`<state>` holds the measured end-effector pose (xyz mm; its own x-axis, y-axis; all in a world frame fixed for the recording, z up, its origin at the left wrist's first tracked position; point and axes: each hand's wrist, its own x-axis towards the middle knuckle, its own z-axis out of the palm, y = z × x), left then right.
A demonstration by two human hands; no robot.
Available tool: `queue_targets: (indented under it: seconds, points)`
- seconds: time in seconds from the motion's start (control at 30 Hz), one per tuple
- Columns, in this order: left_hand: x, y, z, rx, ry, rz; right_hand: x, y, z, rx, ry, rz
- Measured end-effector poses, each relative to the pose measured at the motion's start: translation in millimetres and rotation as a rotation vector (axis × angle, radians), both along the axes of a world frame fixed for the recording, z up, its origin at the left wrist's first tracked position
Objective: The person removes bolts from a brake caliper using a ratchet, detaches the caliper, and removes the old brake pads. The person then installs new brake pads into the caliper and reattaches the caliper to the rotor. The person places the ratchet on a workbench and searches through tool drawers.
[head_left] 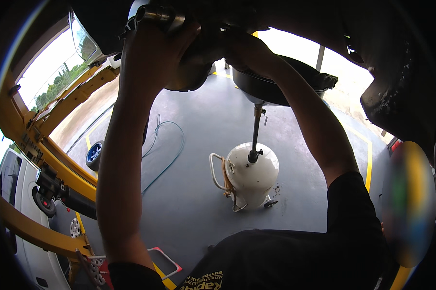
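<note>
My left hand [157, 50] is raised into the shadowed underside of a vehicle [396, 72], its fingers curled at a dark part just below a short metal cylinder [160, 17]; what exactly they grip is unclear. My right hand [244, 53] reaches up to the same dark area, slightly right of the left one, its fingertips lost in shadow. Below my right hand and forearm sits a wide black drain pan [300, 72] on a pole [255, 128], which rises from a white wheeled tank [249, 183] with a tubular handle.
Yellow lift arms [58, 121] run along the left, beside a white vehicle [22, 193]. A blue-rimmed wheel [94, 155], a looped hose [179, 145] and a red-and-silver object [172, 263] lie lower down. Yellow lines [369, 164] mark the grey floor.
</note>
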<state>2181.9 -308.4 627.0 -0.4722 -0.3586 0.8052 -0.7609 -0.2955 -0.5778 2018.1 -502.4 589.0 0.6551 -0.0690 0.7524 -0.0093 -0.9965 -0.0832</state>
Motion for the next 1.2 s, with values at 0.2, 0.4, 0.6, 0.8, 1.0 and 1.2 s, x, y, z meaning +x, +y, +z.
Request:
queue_targets:
  seconds: [0.2,0.4,0.6,0.8,1.0,1.2]
  points:
    - [2,7,-1,0.084,0.058,0.006,-10,-4,4,-0.208,-0.051,-0.025]
    - [-9,12,11,0.038,0.083,-0.131,5,-18,51,0.449,-0.276,0.127]
    - [1,1,16,0.019,0.019,0.058,50,-21,54,-0.52,-0.365,-0.139]
    - [14,10,0,0.007,0.063,0.045,39,-25,33,-0.131,-0.313,-0.001]
    - [7,26,-2,-0.035,0.139,0.131,31,-27,25,0.222,-0.345,0.156]
    - [-2,54,-26,-0.082,0.26,0.017,-3,-41,16,0.699,-0.45,0.503]
